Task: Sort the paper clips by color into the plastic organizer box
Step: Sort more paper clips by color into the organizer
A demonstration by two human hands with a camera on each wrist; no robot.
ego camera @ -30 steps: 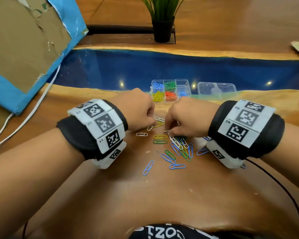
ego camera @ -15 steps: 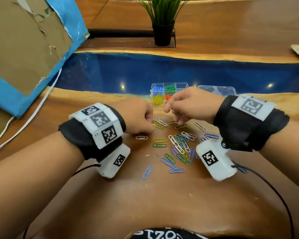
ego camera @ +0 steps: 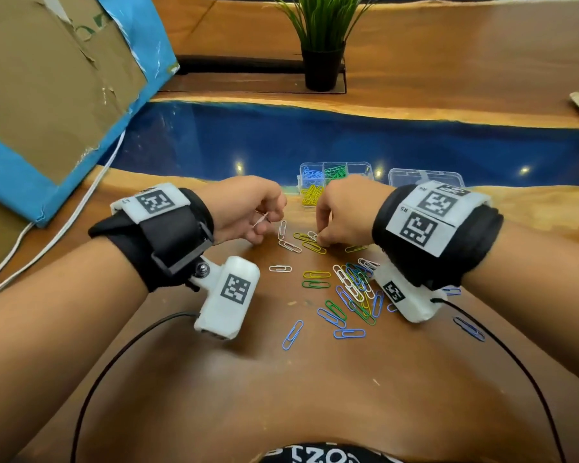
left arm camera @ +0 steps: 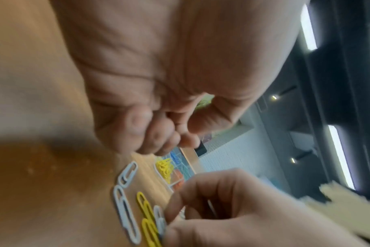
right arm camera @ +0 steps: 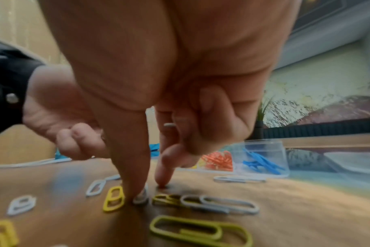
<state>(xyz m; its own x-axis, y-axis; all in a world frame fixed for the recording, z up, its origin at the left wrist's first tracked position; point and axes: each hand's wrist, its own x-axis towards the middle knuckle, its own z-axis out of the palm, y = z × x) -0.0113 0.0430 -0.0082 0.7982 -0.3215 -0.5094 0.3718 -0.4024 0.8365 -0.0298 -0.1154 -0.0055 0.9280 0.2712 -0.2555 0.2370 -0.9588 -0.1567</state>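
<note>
**Both hands at the loose clips near the box**

On the wooden table (ego camera: pixel 315 379), a clear plastic organizer box (ego camera: pixel 335 168) stands at the edge of the blue strip, with blue, green and yellow clips showing in its compartments from the head view; the right wrist view also shows orange ones inside. Its clear lid (ego camera: pixel 425 177) lies just beside the box, on its right.

Nearer the person than the box, loose paper clips (ego camera: pixel 351 289) lie scattered in white, yellow, green and blue, thickest in a heap under the right wrist.

Between that heap and the box, the right hand (ego camera: pixel 345 215) points its fingers down; the thumb tip and forefinger tip touch the table on either side of a white clip (right arm camera: pixel 141 198), closing in on it, while the other fingers are curled up into the palm.

Left of the box and slightly nearer the person, the left hand (ego camera: pixel 244 208) is raised a little off the table with fingers curled, pinching a white clip (ego camera: pixel 260 219) at its fingertips.

Far beyond the box stands a potted plant (ego camera: pixel 321 38), and off to the box's left leans a cardboard sheet (ego camera: pixel 47 78) with blue edging
</note>
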